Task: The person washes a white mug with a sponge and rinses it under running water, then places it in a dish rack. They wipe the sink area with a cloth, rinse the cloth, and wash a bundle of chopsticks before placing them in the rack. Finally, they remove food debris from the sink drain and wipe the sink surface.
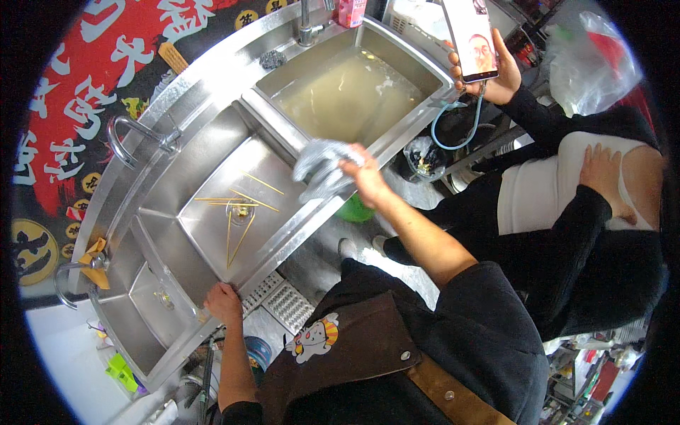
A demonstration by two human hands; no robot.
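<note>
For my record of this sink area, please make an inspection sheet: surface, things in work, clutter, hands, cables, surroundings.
Surface: steel sink with three basins; murky water in the right one.
Things in work: blurred grey cloth; thin sticks scattered around the drain of the middle basin.
Clutter: dark scouring pad and pink carton on the back ledge.
Hands: right hand grips the cloth; left hand rests on the sink's front edge.
Cables: blue cable hangs looped below a phone held by another person.
Surroundings: red-and-black wall behind; plastic bag at upper right.
</note>
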